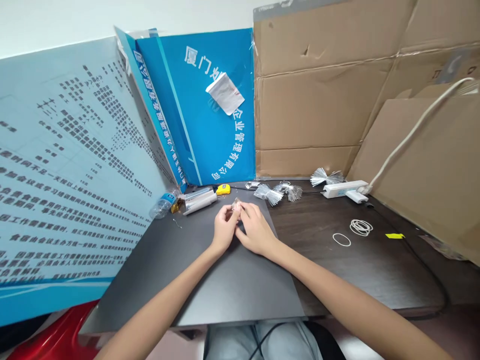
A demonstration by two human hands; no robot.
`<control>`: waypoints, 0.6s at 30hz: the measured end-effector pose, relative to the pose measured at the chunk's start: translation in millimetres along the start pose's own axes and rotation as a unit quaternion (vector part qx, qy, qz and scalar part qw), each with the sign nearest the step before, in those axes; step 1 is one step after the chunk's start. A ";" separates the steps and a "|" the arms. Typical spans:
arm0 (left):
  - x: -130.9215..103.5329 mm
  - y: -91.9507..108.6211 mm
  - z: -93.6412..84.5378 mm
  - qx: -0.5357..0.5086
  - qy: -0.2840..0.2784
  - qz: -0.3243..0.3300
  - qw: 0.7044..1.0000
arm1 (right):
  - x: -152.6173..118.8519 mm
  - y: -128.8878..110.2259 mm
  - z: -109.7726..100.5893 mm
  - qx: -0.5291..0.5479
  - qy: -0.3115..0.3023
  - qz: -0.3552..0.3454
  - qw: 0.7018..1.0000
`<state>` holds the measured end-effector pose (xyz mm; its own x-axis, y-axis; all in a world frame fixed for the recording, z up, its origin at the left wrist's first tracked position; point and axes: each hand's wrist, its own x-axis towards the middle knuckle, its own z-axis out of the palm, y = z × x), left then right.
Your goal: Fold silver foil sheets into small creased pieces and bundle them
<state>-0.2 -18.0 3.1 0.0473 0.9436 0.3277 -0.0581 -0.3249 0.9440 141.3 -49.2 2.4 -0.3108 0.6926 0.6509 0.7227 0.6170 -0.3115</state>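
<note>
The thing between the fingertips of the left hand and the right hand is mostly covered by them, and it is too small to tell what it is. Both forearms are cut by the bottom edge. The small print on the pale board is blurred. The white paper hides some characters on the blue panel. The red object goes out of view at lower left.

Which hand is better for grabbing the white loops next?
Right, probably: the right hand is nearer the white loops, on their side. The left hand is farther, though both look busy.
</note>
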 end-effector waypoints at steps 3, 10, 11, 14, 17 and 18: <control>3.8 -6.5 3.2 -0.004 0.020 -0.008 1.000 | -0.7 6.0 1.1 -0.002 -0.011 0.004 1.000; 27.1 -19.3 4.8 -0.051 0.119 -0.026 0.991 | -1.1 18.2 9.4 -0.013 0.028 0.080 0.996; 29.9 -19.9 3.9 -0.056 0.127 -0.032 0.990 | -1.6 18.7 9.7 -0.015 0.033 0.085 0.996; 33.3 -20.3 1.5 -0.069 0.137 -0.040 0.987 | -3.6 17.6 8.9 -0.026 0.040 0.063 0.997; 32.6 -19.9 1.0 -0.067 0.139 -0.036 0.987 | -4.9 14.7 7.9 -0.029 0.043 0.016 0.999; 32.4 -20.1 1.4 -0.066 0.142 -0.040 0.987 | -4.9 14.1 8.1 -0.022 0.048 0.004 0.999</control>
<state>3.9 19.0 -5.2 -0.2241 0.9516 0.2104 -0.1956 -0.2554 0.9468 148.1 -40.8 -10.8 -0.2468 0.6569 0.7124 0.7519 0.5936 -0.2869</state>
